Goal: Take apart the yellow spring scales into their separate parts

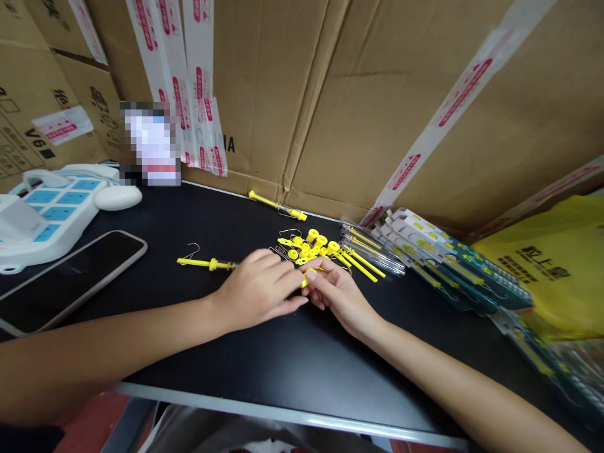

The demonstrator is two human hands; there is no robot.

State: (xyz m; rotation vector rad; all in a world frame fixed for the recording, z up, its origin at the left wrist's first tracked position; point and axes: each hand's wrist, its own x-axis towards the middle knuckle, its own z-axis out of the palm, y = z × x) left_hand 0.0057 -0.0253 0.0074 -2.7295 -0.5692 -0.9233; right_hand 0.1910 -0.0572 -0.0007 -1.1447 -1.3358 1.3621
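My right hand (337,290) pinches a small yellow plastic part (307,278) between thumb and fingers. Meeting it from the left, my left hand (264,283) is closed with bent fingers, its fingertips by that part; what lies under its palm is hidden. A yellow rod-like tube with a wire hook (202,262), resembling a spring scale, runs beneath my left hand, its far end unseen. Just beyond the hands is a pile of small yellow plastic pieces (311,242) with wire hooks and springs. Several yellow rods (361,265) lie beside the pile.
Another yellow tube assembly (278,206) lies near the carton wall (401,94). Clear tubes (377,248) and carded packages (443,258) are at right, by a yellow bag (552,264). At left are a phone (70,283) and a power strip (61,207).
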